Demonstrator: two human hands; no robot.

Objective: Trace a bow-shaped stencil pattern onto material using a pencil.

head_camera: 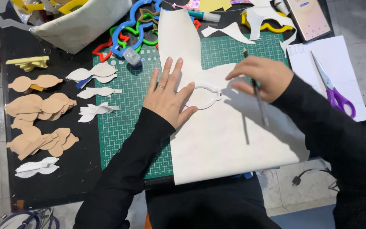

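Head view: white template [203, 96] is pinned flat on cream sheet [225, 140], mid-counter over green mat [123, 123], by open left hand [168, 95]; pen [257, 95] is gripped by right hand [261, 78]. Slackened pressure would likely let the template slip, skewing the outline.

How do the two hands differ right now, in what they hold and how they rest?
The left hand lies flat, fingers spread, pressing the white template onto the cream sheet; it holds nothing. The right hand is curled around a pencil-like tool, raised over the sheet. Both wear black sleeves and meet at the template.
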